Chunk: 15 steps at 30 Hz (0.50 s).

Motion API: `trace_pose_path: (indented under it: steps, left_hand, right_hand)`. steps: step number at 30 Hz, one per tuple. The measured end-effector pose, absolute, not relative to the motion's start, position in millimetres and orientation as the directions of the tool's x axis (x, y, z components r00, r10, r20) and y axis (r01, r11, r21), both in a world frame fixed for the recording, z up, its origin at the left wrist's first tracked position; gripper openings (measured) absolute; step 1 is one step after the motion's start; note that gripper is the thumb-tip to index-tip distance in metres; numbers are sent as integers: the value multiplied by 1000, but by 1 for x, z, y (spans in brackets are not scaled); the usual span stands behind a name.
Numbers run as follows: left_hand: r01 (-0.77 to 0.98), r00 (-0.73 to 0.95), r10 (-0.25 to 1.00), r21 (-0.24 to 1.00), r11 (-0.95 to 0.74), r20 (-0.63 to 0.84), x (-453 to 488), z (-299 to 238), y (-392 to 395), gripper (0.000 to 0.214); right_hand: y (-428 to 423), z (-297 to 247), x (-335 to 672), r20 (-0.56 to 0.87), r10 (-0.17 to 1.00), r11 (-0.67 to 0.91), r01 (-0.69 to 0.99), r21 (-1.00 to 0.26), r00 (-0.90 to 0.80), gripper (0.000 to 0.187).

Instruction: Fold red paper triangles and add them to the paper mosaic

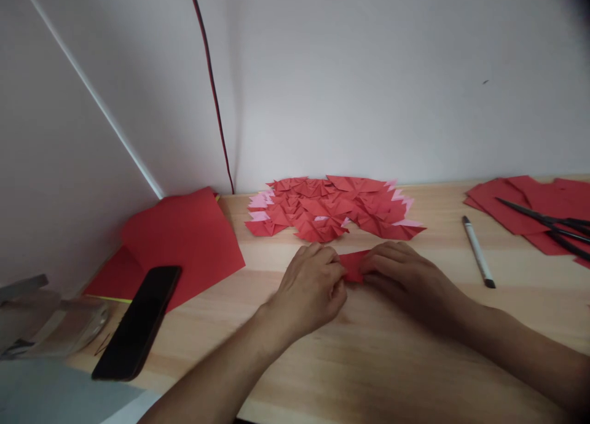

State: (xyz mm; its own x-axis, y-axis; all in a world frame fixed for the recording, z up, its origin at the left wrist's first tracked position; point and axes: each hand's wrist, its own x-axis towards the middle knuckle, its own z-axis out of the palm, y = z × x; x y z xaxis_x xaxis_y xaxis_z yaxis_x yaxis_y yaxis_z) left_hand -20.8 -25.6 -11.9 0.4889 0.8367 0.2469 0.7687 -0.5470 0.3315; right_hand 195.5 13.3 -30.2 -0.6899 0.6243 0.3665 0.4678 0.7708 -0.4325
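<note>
A small folded piece of red paper (pixel 354 265) lies on the wooden table (pixel 378 356) between my two hands. My left hand (pixel 311 289) is curled, its fingertips pinching the paper's left end. My right hand (pixel 405 276) rests on the paper's right end, fingers bent and pressed down on it. Just beyond them sits a pile of several folded red and pink paper pieces (pixel 329 208) against the wall.
Red paper sheets (pixel 184 239) lie at the left with a black phone (pixel 138 322) partly on them. A marker pen (pixel 478 252) lies to the right. Black scissors (pixel 548 224) rest on more red sheets (pixel 507 206) at the far right. A dark cable (pixel 212 86) runs down the wall.
</note>
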Motion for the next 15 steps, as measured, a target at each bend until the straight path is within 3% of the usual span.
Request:
trace_pose_path:
  steps: [4,10,15]
  left_hand:
    - [768,461,852,369,-523,246,-19,-18,-24,13]
    - [766,364,889,454,-455,277,-16,-24,-23,17]
    - [796,315,914,455,-401,254,-11,-24,-26,19]
  right_hand:
    - [15,-31,195,332,703,704,549,-451,-629,22]
    - [17,-29,191,285,747,655,592,-470,-601,25]
    - [18,-29,188,239,776,619,629,-470,-584,28]
